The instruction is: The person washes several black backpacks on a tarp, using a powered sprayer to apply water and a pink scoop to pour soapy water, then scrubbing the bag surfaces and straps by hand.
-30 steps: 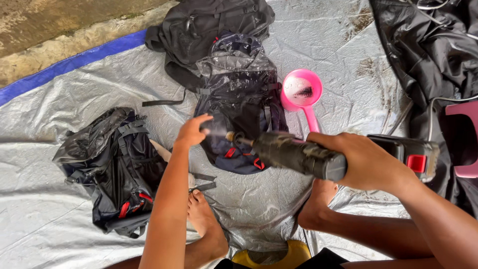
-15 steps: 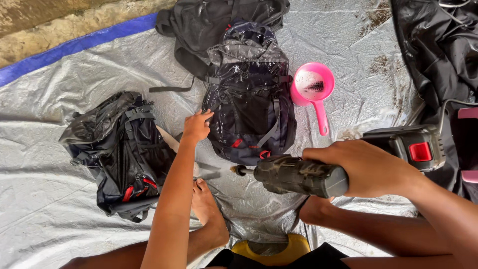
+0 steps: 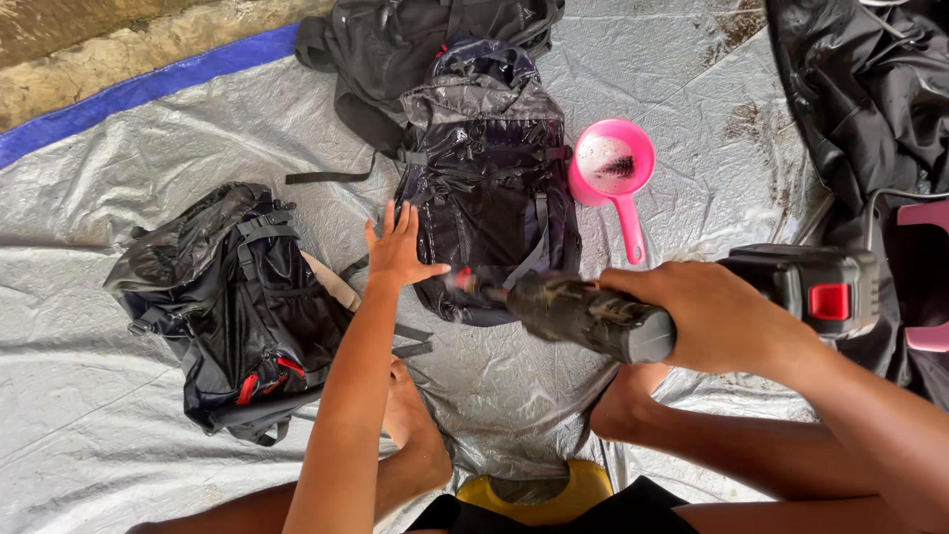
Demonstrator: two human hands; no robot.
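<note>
Backpack (image 3: pixel 489 188) (wet) under flat, spread left hand (image 3: pixel 398 249); right hand (image 3: pixel 717 316) grips sprayer (image 3: pixel 583 314).

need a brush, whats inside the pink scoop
Inside the pink scoop sits a small dark brush in pale suds. The suds cover the bottom, so anything beneath is hidden.
</note>
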